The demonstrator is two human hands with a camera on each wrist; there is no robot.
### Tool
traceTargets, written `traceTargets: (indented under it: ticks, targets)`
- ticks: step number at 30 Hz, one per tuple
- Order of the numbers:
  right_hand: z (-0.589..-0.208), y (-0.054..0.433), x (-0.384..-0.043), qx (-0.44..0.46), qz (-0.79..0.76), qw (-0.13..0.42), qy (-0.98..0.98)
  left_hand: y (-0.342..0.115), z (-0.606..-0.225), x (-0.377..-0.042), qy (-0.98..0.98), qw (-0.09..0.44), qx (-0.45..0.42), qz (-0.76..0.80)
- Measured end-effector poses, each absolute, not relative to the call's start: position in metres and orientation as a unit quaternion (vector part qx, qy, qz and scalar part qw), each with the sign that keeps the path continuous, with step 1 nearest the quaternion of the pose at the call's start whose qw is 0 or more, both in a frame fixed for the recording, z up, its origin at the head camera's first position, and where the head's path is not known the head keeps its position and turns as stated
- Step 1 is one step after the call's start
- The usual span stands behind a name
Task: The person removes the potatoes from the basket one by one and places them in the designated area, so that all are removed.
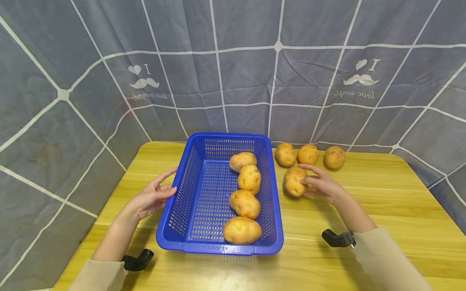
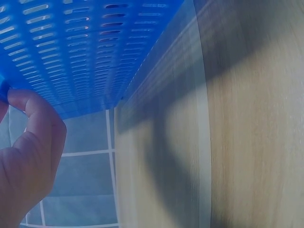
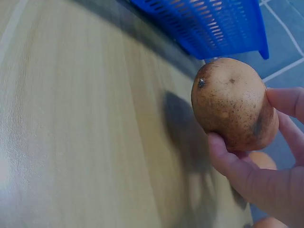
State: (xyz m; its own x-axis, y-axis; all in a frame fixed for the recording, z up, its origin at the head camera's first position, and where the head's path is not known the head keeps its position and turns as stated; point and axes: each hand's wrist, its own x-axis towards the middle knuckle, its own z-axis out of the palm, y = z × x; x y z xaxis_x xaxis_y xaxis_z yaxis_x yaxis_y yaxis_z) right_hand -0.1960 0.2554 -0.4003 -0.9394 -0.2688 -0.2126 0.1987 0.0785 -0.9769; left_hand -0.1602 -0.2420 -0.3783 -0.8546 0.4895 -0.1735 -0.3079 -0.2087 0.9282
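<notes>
A potato [image 1: 295,181] is pinched between the fingers and thumb of my right hand [image 1: 320,182], just right of the basket. The right wrist view shows this potato [image 3: 235,104] raised over the table, with dark marks on its skin. My left hand [image 1: 154,195] holds the left rim of a blue plastic basket [image 1: 275,202]; in the left wrist view its bent thumb or finger [image 2: 35,107] meets the rim. Inside the basket, several potatoes form a line along the right side, one of them [image 1: 242,230] nearest the front.
Three more potatoes, the middle one [image 1: 308,154] among them, lie at the back of the wooden table [image 1: 382,210], right of the basket. A grey curtain [image 1: 247,81] with white lines hangs behind the table and along its left side.
</notes>
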Motion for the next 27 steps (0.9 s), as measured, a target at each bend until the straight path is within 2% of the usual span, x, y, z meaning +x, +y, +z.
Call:
traceTargets:
  ticks: [12, 20, 27]
  targets:
    - [-0.419, 0.251, -0.203, 0.001, -0.693, 0.15, 0.706, -0.244, -0.383, -0.162, 0.549, 0.259, 0.101, 0.788]
    - [-0.422, 0.249, -0.205, -0.015, -0.687, 0.153, 0.71, -0.246, -0.381, -0.158, 0.546, 0.258, 0.1, 0.79]
    - [-0.424, 0.247, -0.209, -0.016, -0.688, 0.134, 0.713, -0.245, -0.382, -0.159, 0.545, 0.258, 0.1, 0.791]
